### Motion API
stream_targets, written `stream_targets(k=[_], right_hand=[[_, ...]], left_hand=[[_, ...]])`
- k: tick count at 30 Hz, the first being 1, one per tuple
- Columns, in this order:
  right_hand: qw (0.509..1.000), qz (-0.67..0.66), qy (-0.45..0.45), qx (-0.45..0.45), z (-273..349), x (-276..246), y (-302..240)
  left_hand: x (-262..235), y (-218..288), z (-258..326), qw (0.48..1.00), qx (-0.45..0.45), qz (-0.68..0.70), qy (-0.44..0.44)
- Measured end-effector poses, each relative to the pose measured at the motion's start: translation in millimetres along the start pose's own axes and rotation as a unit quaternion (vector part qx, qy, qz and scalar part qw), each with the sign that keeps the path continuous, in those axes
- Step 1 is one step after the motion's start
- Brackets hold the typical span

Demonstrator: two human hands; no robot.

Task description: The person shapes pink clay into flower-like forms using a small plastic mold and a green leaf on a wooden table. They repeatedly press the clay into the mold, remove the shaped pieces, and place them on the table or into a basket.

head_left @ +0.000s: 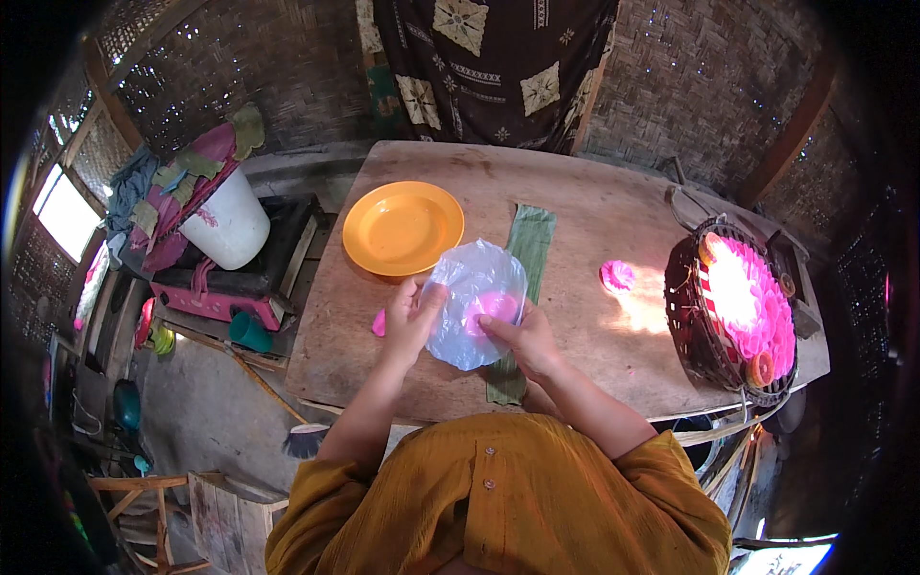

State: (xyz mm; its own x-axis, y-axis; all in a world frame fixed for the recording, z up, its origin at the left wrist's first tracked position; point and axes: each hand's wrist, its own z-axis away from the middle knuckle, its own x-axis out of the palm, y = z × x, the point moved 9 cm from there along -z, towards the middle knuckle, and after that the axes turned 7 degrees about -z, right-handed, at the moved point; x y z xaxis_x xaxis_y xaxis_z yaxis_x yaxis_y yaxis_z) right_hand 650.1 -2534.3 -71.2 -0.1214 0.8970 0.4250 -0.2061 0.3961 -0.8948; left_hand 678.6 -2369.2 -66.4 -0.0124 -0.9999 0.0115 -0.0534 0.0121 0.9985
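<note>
My left hand (pixel 417 314) and my right hand (pixel 529 343) hold a thin, clear plastic bag or sheet (pixel 471 264) between them, over the near part of the table. A pink patch (pixel 489 309) shows at the plastic's middle; I cannot tell whether it lies inside or behind. My right thumb presses on it. The left fingers pinch the plastic's left edge. Just beyond the plastic sits an orange plate (pixel 402 230) with nothing on it. A green strip (pixel 533 244), leaf or cloth, runs beneath my right hand. Beside my left hand lies a small pink piece (pixel 379 324).
Right of the strip is a pink fluted piece (pixel 617 277). A dark woven basket (pixel 682 331) of bright pink pieces stands at the wooden table's (pixel 594 374) right end. At left, a white bucket (pixel 230 225) draped with cloths sits on a pink stove (pixel 216 302) near a teal cup (pixel 251 332).
</note>
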Motion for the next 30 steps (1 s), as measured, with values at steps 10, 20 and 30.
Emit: stream_targets(k=[10, 20, 30], right_hand=[[0.987, 0.159, -0.005, -0.017, 16, -3, -18], [0.996, 0.052, 0.07, -0.027, 13, -58, -66], [0.711, 0.698, -0.044, -0.073, -7, -30, -10]], left_hand=[[3, 42, 0, 0.982, 0.134, -0.126, 0.034], [80, 15, 100, 0.845, 0.36, -0.31, -0.247], [97, -24, 126, 0.712, 0.334, -0.49, -0.376]])
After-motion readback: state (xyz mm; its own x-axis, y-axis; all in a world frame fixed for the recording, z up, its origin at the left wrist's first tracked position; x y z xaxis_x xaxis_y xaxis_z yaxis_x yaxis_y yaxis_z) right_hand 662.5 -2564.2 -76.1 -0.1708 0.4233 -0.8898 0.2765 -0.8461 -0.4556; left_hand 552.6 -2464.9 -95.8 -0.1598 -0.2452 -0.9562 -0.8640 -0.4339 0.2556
